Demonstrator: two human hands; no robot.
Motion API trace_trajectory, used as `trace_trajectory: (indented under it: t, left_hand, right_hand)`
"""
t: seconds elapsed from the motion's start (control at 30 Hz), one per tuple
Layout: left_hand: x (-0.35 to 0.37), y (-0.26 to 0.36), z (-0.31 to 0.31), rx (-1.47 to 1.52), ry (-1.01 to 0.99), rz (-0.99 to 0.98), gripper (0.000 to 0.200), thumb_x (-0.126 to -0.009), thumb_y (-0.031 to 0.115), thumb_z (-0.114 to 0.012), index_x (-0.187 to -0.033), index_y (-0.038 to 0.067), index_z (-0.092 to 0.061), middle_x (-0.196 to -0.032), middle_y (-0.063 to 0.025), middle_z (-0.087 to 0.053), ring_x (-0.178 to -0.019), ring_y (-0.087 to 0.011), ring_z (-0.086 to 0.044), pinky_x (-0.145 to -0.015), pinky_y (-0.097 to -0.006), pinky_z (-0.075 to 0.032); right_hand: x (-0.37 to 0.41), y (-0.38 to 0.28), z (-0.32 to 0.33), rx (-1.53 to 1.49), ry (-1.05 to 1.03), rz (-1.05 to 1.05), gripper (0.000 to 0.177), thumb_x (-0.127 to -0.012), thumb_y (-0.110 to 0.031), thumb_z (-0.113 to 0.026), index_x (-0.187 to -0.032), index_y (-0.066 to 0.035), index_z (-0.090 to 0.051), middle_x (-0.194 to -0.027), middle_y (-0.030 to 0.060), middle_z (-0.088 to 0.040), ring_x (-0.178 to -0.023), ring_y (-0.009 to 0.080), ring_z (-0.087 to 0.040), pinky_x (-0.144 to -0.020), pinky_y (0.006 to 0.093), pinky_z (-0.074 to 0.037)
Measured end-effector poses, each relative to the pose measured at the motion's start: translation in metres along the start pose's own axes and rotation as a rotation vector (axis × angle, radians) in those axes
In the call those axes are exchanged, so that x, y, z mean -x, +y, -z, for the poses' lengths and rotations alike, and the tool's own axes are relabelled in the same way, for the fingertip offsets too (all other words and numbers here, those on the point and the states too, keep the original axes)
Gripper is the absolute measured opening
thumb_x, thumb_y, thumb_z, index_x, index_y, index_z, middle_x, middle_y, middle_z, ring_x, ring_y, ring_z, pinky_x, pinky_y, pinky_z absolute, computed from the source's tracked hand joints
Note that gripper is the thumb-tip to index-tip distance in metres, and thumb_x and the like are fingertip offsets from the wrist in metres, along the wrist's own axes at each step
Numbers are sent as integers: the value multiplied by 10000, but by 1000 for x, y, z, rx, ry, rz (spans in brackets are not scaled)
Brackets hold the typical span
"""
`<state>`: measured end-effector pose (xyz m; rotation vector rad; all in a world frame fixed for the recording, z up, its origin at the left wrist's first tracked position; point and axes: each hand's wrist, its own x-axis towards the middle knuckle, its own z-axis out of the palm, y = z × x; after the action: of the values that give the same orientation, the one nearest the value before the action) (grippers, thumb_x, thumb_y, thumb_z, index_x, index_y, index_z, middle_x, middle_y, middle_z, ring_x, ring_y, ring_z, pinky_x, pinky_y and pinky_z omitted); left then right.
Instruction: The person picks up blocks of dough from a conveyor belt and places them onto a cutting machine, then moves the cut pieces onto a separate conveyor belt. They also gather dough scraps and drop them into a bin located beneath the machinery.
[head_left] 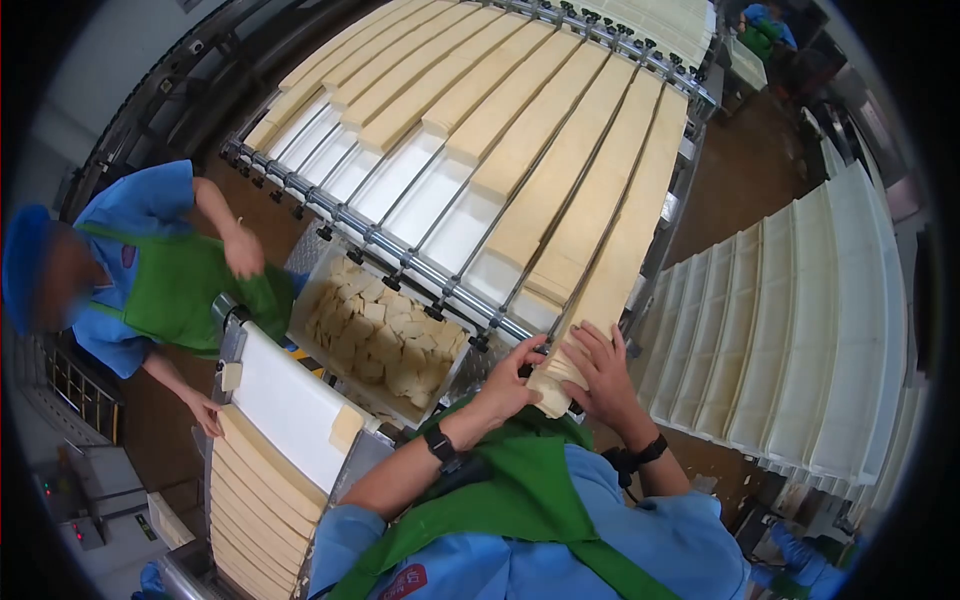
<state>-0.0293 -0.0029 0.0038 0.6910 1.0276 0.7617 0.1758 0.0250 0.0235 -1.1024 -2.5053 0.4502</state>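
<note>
Head view: both hands at the near end of the rightmost pale row (640, 210), which lies lengthwise on the wide white belt (405, 180) and reaches past the crossbar (375, 237) toward the wearer. Left hand (508, 382) partly closed, fingers bent against the left side of that end; cannot tell whether it pinches anything. Right hand (603, 375) spread open, palm down, fingers laid over the top and right side; touching, not closed round it. Sheets at this end look slightly fanned. More pale rows (520, 140) alongside to the left, thin rods (410, 187) between lanes, near ends staggered. Black knobs along the crossbar. Below it, a bin (318, 350) of loose pale pieces (385, 335). At left, a co-worker (190, 260) in green apron, one hand touching the rows on a narrower belt (290, 380). Right side: ribbed white trays (790, 330), close together.
</note>
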Motion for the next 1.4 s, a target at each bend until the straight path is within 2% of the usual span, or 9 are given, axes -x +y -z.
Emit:
trace_trajectory:
  t: [0.17,0.43,0.53,0.63,0.8,0.87,0.97,1.2,1.4]
  left_hand:
    - [18,8,41,153,-26,-124,916,-614,-233,-473,-1461,108,-387,-1313,-99,-521,-1086,-175,-586,-910,-271,-500]
    - [61,-18,129,123,352,-237,793,-637,-193,-527,-1379,81,-476,-1255,-70,-564,-1080,-179,-587,-932,-297,-484]
    - [62,-58,167,-170,779,-262,720,-666,-151,-590,-1348,61,-496,-1225,-87,-577,-1071,-193,-590,-925,-308,-489]
    - [68,-56,155,-1093,1336,-270,596,-720,-78,-668,-1289,41,-538,-1206,-102,-584,-1038,-206,-611,-892,-320,-509]
    - [40,-15,84,-427,391,-321,373,-850,1,-668,-1214,-6,-586,-1090,-99,-655,-971,-175,-642,-864,-290,-521]
    - [22,-14,61,-354,140,-248,335,-898,-1,-621,-1229,-15,-577,-1101,-103,-657,-988,-154,-633,-864,-275,-518]
    - [0,-25,48,-319,-68,-194,332,-918,-9,-591,-1247,-35,-564,-1108,-113,-653,-1008,-152,-631,-883,-271,-517]
    - [-8,-12,31,-60,-163,34,402,-948,-16,-519,-1342,-61,-458,-1200,-140,-612,-1067,-184,-623,-918,-295,-524]
    - [-26,-19,25,73,-193,96,407,-965,-10,-474,-1366,-61,-426,-1261,-150,-579,-1114,-202,-609,-957,-294,-509]
  right_hand:
    - [6,8,-14,-34,94,-25,661,-731,-197,-763,-1338,-99,-522,-1365,143,-500,-1330,346,-429,-1130,612,-208]
    - [3,1,-12,-16,112,-39,653,-719,-151,-776,-1319,-86,-527,-1358,146,-502,-1312,346,-448,-1125,604,-240]
    - [6,-1,-12,3,121,-54,657,-720,-178,-783,-1317,-79,-527,-1353,149,-501,-1306,343,-452,-1121,599,-254]
    - [6,-3,-13,36,159,-76,669,-706,-228,-792,-1304,-72,-537,-1308,144,-517,-1267,338,-474,-1107,597,-280]
    - [9,-7,-14,140,197,-66,669,-673,-264,-800,-1274,-82,-570,-1172,111,-548,-1156,313,-516,-1078,585,-328]
    - [9,-8,-14,175,202,-50,646,-669,-250,-802,-1255,-89,-580,-1141,101,-547,-1133,303,-518,-1073,577,-337]
    - [8,-11,-18,188,221,-64,600,-656,-215,-806,-1202,-85,-593,-1112,94,-544,-1110,294,-517,-1067,565,-340]
    - [9,-14,-23,108,296,-115,406,-665,-23,-735,-1037,-74,-583,-1073,96,-555,-1059,300,-520,-978,509,-350]
    - [18,-5,-29,-108,355,-167,405,-712,22,-693,-1070,-70,-525,-1074,85,-603,-1035,259,-543,-966,435,-381]
